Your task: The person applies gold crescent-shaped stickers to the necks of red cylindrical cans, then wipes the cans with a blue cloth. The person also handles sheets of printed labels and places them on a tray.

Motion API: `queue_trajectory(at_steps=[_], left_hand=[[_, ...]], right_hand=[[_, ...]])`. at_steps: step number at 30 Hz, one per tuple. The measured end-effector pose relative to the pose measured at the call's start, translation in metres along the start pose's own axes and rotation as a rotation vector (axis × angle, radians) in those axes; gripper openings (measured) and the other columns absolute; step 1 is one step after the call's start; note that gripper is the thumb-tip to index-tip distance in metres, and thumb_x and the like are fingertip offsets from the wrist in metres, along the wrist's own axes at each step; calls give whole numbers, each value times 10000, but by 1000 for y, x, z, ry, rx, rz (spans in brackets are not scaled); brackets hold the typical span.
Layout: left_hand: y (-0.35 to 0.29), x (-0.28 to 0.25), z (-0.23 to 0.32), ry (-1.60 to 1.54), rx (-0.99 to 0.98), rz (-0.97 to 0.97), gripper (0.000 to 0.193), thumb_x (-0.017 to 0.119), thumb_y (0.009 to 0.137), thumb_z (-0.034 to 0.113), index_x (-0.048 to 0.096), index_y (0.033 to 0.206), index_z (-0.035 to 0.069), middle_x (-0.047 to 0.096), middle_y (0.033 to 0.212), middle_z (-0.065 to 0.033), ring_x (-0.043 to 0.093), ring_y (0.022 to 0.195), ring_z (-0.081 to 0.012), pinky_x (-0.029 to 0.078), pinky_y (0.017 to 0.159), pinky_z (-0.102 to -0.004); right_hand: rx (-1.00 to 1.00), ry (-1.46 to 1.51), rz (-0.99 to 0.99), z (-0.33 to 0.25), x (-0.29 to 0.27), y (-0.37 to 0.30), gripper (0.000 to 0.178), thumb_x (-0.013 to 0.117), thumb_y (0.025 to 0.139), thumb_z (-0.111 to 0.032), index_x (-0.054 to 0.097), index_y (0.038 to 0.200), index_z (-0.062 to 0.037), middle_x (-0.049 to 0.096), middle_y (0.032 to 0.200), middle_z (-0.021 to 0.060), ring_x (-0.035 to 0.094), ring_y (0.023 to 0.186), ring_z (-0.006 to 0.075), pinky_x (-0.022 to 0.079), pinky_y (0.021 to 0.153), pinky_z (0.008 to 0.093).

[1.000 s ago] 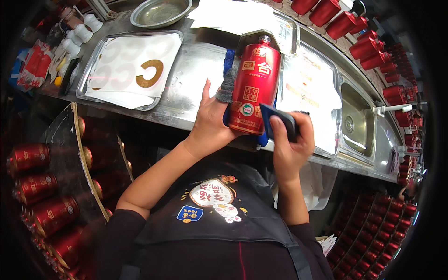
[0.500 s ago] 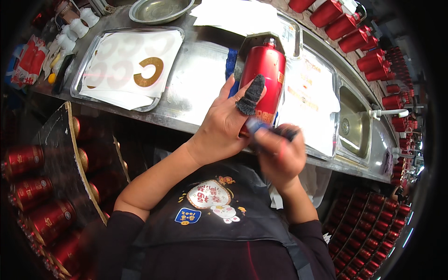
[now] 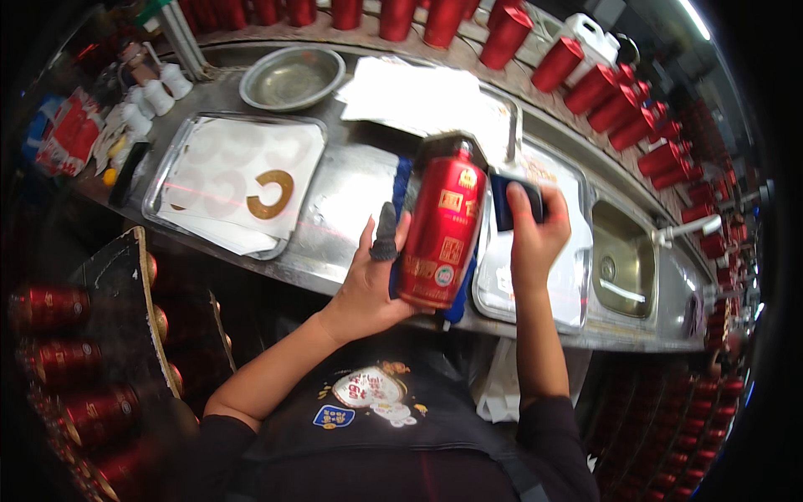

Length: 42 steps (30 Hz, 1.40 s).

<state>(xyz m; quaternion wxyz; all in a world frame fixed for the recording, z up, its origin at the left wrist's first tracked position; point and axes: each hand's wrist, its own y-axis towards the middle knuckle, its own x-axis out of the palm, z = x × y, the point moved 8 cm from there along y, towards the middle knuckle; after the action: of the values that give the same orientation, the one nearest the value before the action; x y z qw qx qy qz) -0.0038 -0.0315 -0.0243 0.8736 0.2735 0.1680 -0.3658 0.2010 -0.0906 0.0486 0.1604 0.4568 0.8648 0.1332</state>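
left hand (image 3: 368,289) wrapped on near left side of red bottle (image 3: 443,238), mid-counter (image 3: 345,197), neck pointing far; grey finger sleeve (image 3: 385,233). right hand (image 3: 542,234) pinches dark blue flat scraper (image 3: 503,205), just right of bottle. left: tray (image 3: 153,194) with white sheets (image 3: 219,230), gold c-shape (image 3: 258,206). right: sink (image 3: 617,238). far, left of middle: metal bowl (image 3: 290,81). blue cloth (image 3: 402,178) beside bottle.

Past the metal counter (image 3: 355,197) and sink (image 3: 626,238) glows, seemingly, a tube light (image 3: 695,18).
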Motion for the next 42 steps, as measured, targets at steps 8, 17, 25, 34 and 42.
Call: queue_trajectory(at_steps=[8, 17, 25, 34, 42], left_hand=[[0, -17, -3, 131, 18, -77, 1027, 811, 743, 529, 351, 1512, 27, 415, 1506, -237, 306, 1463, -400, 162, 1156, -640], [129, -20, -14, -41, -160, 252, 453, 568, 938, 437, 671, 850, 4, 686, 960, -255, 671, 956, -399, 520, 852, -495], [162, 18, -49, -192, -443, -12, 588, 513, 942, 456, 524, 1153, -93, 634, 1143, -339, 607, 1117, -469, 477, 973, -474], [54, -112, -17, -352, -256, 354, 411, 776, 815, 322, 676, 1007, -28, 718, 940, -141, 681, 879, -213, 532, 799, -333], [-171, -222, 200, 254, -237, 999, 91, 692, 912, 61, 694, 979, -1, 737, 942, -62, 687, 887, -127, 543, 857, -286]], right_hand=[[-199, -103, -63, 5, -4, 9, 158, 773, 852, -71, 633, 867, 2, 594, 800, 18, 556, 752, 105, 452, 681, 251], [363, 338, -75, 108, -92, -15, 246, 589, 996, -158, 636, 1160, 18, 652, 1084, 87, 618, 961, 149, 479, 903, 275], [-220, -411, -490, 39, 3, -107, 940, 849, 667, -83, 365, 1469, 2, 544, 1287, 188, 553, 1186, 295, 445, 1011, 404], [-215, -34, -931, -24, 8, -103, 1035, 918, 607, -92, 392, 1494, -5, 614, 1233, 137, 642, 875, 105, 494, 589, 188], [-1171, -67, -1296, -100, 103, -136, 860, 847, 640, -112, 511, 1430, -45, 664, 1137, 190, 584, 692, 267, 502, 609, 369]])
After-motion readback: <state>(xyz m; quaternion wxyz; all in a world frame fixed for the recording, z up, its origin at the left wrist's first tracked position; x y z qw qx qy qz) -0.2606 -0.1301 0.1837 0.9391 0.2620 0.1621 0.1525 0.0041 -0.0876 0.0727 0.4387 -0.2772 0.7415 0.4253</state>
